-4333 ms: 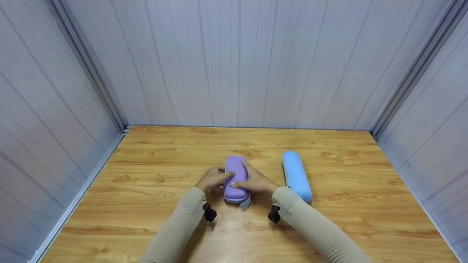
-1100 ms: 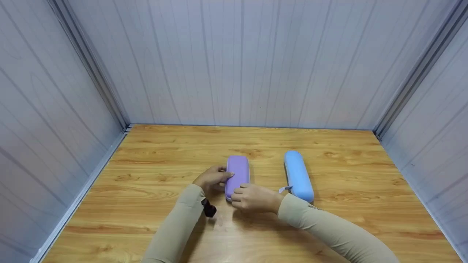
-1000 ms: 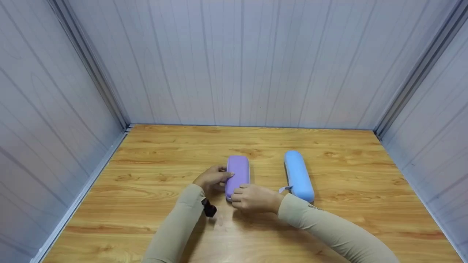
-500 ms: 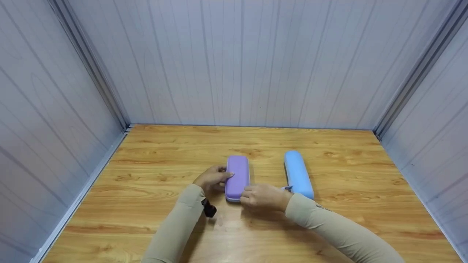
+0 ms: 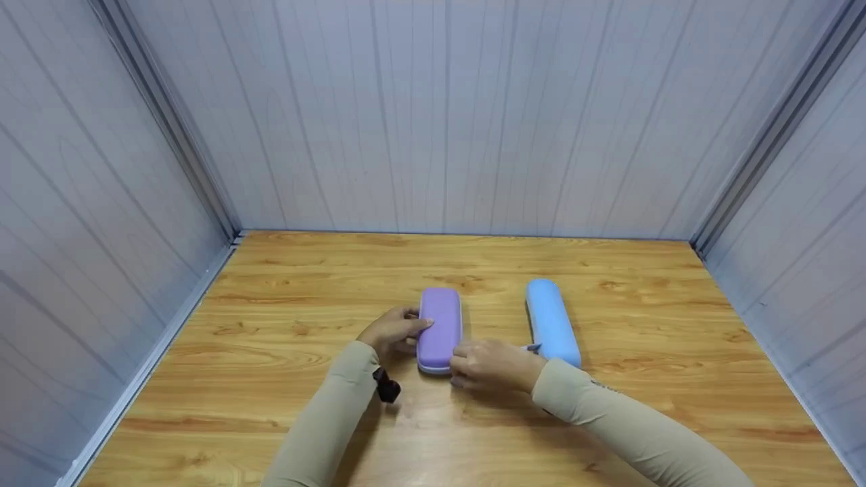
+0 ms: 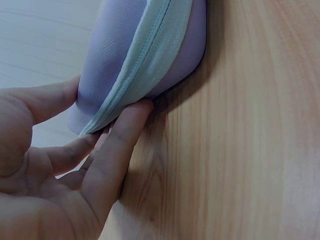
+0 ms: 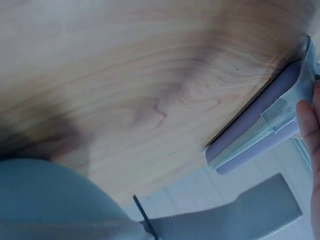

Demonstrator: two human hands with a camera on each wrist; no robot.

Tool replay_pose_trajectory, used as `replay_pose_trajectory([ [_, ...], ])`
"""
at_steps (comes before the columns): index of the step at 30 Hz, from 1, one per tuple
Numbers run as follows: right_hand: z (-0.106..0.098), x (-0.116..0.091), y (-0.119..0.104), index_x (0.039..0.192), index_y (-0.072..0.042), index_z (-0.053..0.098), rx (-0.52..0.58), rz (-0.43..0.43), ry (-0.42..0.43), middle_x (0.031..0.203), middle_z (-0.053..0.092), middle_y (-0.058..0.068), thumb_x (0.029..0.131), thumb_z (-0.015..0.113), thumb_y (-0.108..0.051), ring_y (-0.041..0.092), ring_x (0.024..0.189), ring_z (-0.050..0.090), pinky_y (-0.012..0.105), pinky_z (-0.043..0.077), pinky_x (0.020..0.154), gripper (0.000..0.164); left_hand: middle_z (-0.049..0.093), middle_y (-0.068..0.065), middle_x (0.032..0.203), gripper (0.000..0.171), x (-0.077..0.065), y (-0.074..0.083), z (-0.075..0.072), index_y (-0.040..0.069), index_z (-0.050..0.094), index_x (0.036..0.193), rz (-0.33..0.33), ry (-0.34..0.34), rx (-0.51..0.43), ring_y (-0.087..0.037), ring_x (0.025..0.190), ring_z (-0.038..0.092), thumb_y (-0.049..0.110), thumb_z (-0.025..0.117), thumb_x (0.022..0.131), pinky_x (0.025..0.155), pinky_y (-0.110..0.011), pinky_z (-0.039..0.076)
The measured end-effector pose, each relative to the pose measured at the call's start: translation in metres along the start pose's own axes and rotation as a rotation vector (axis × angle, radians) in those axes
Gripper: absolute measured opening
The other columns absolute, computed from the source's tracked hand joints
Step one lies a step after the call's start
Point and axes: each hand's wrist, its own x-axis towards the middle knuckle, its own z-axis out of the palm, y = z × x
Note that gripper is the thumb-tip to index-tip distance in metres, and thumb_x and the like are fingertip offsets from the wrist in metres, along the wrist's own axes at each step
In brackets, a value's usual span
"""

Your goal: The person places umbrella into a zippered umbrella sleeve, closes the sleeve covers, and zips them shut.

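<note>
A purple zippered case (image 5: 440, 318) lies lengthwise on the wooden table. My left hand (image 5: 394, 329) holds its left side, thumb on top and fingers low along the edge. The left wrist view shows that grip, with a pale zipper band (image 6: 145, 57) running along the case's side. At the near right corner of the case my right hand (image 5: 494, 365) has its fingers curled, pinching at the zipper pull, which they mostly hide. In the right wrist view a grey fabric tab (image 7: 282, 107) is on the case beside the fingertips (image 7: 307, 117).
To the right lies a light blue case (image 5: 553, 321) of similar shape, close to my right wrist. Its grey strap (image 7: 255, 205) sticks out toward my right hand. White panel walls (image 5: 433, 122) enclose the table (image 5: 284, 284) at the back and sides.
Both hands first held the purple case. My right hand then went to its near end and has since slid right along that end to the corner. My left hand keeps its hold.
</note>
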Motion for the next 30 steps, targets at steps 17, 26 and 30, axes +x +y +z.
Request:
replay_pose_trajectory([
  [17, -0.001, -0.006, -0.001, 0.086, -0.010, 0.057, 0.159, 0.169, 0.015, 0.076, 0.056, -0.002, 0.086, 0.076, -0.010, 0.009, 0.064, 0.050, 0.021, 0.046, 0.058, 0.019, 0.060, -0.021, 0.123, 0.058, 0.002, 0.000, 0.001, -0.006, 0.041, 0.145, 0.011, 0.016, 0.009, -0.030, 0.100, 0.064, 0.017, 0.066, 0.097, 0.082, -0.042, 0.058],
  [26, -0.002, -0.009, 0.001, 0.084, -0.011, 0.058, 0.191, 0.191, 0.037, 0.075, 0.056, -0.002, 0.083, 0.074, -0.005, 0.008, 0.064, 0.049, 0.019, 0.045, 0.057, 0.017, 0.060, -0.021, 0.123, 0.058, 0.002, -0.001, -0.001, -0.005, 0.041, 0.146, 0.007, -0.001, 0.011, -0.031, 0.103, 0.064, 0.017, 0.066, 0.098, 0.082, -0.043, 0.057],
  [30, -0.002, -0.011, 0.003, 0.087, -0.009, 0.059, 0.228, 0.268, 0.019, 0.077, 0.056, -0.001, 0.085, 0.072, -0.004, 0.010, 0.067, 0.051, 0.024, 0.048, 0.059, 0.015, 0.059, -0.021, 0.124, 0.059, 0.001, 0.000, -0.002, -0.005, 0.040, 0.146, 0.000, 0.000, 0.018, -0.031, 0.103, 0.063, 0.017, 0.066, 0.098, 0.083, -0.043, 0.057],
])
